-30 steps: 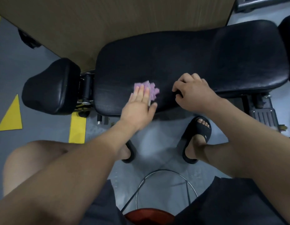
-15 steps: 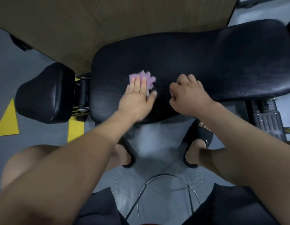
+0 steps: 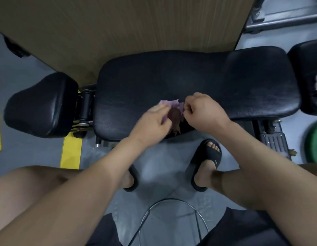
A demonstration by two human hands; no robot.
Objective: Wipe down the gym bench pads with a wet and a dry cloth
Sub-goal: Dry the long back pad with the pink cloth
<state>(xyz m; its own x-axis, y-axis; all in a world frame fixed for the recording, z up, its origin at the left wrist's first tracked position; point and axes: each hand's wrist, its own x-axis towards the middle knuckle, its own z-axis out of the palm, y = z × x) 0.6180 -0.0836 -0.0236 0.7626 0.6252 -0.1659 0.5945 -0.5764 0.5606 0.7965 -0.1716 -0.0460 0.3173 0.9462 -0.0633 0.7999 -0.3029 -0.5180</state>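
Observation:
A long black bench pad [image 3: 189, 82] lies across the middle of the view, with a smaller black seat pad [image 3: 40, 105] to its left. A small purple cloth [image 3: 171, 105] is held up just over the near part of the long pad. My left hand [image 3: 152, 121] holds its left side and my right hand [image 3: 203, 110] pinches its right edge with curled fingers. The two hands are close together and hide most of the cloth.
A wooden panel [image 3: 118, 29] stands behind the bench. Yellow floor markings [image 3: 70, 153] lie at the left. My feet in black slides [image 3: 207, 157] stand under the pad's near edge. A green disc [image 3: 315, 142] and another black pad [image 3: 306, 73] sit at the right. A wire ring [image 3: 171, 219] is below me.
My left hand stopped pressing the cloth flat on the pad and moved right. My right hand, resting curled on the pad before, has taken hold of the cloth's right edge.

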